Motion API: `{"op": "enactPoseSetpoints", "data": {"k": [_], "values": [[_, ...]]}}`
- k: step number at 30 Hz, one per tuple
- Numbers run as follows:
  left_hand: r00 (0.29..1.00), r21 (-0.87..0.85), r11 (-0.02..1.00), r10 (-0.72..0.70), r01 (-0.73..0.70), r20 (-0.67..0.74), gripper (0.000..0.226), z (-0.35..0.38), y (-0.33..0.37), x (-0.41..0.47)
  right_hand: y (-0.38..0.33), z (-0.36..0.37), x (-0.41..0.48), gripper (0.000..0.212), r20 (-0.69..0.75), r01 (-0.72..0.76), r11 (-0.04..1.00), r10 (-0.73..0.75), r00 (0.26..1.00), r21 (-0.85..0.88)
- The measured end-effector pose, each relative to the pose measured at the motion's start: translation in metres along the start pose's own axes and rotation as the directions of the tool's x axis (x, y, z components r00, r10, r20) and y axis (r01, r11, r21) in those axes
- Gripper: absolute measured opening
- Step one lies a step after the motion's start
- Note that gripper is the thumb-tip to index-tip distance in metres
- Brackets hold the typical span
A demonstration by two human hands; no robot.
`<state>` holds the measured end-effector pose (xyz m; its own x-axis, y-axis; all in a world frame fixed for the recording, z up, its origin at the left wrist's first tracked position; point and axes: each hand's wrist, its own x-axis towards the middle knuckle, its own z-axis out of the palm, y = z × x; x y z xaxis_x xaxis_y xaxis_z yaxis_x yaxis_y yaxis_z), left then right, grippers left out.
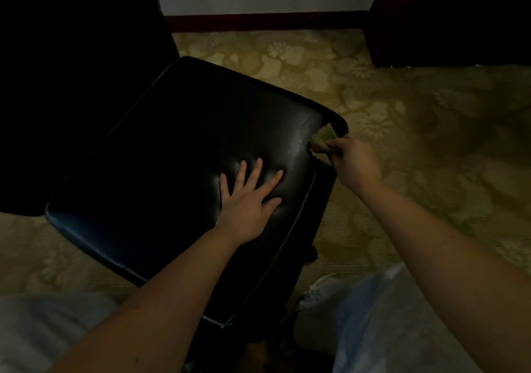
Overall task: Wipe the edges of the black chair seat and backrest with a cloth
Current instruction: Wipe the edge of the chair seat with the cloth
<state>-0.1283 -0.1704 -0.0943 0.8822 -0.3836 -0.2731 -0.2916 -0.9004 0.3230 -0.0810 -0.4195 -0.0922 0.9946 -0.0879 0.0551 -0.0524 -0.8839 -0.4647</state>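
Note:
The black chair seat point(161, 154) fills the middle of the view, its cushion shiny and dark. Its black backrest point(71, 71) rises at the upper left, almost lost in shadow. My left hand point(248, 200) lies flat on the cushion with fingers spread, pressing the leather near the seat's right side. My right hand point(352, 161) pinches a small greenish cloth point(323, 140) against the seat's right corner, where the cushion meets the frame edge. Part of the cloth is tucked under my fingers.
A patterned olive carpet point(416, 131) surrounds the chair. A dark piece of furniture point(448, 16) stands at the upper right, with a white wall and dark baseboard point(267, 22) behind. My light trousers and a shoe point(319, 289) are at the bottom.

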Motion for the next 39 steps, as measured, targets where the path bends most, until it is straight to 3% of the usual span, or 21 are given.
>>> {"op": "enactPoseSetpoints", "data": {"k": [8,16,23,33,39], "values": [[1.000,-0.012,1.000,0.008,-0.008,-0.012,0.055,0.003,-0.001,-0.001,-0.002,-0.001,-0.024,0.026,0.035,0.080,0.996,-0.082,0.996,0.040],[1.000,0.000,1.000,-0.020,0.020,-0.016,0.056,0.002,0.002,0.003,-0.006,-0.005,-0.008,0.029,0.032,0.012,1.000,-0.012,0.999,-0.001],[0.999,-0.002,1.000,-0.024,0.024,-0.038,0.055,0.005,0.001,0.003,-0.008,-0.003,-0.029,0.024,0.091,0.116,0.992,-0.119,0.989,0.039],[0.999,-0.024,0.999,-0.025,0.024,-0.040,0.055,0.005,0.003,0.005,-0.015,0.000,-0.017,0.023,0.020,0.029,0.998,-0.028,0.999,-0.048],[0.999,-0.010,1.000,-0.030,0.030,-0.041,0.055,0.005,0.005,0.004,-0.018,0.003,-0.040,0.025,0.039,0.120,0.993,-0.119,0.992,-0.018]]}}
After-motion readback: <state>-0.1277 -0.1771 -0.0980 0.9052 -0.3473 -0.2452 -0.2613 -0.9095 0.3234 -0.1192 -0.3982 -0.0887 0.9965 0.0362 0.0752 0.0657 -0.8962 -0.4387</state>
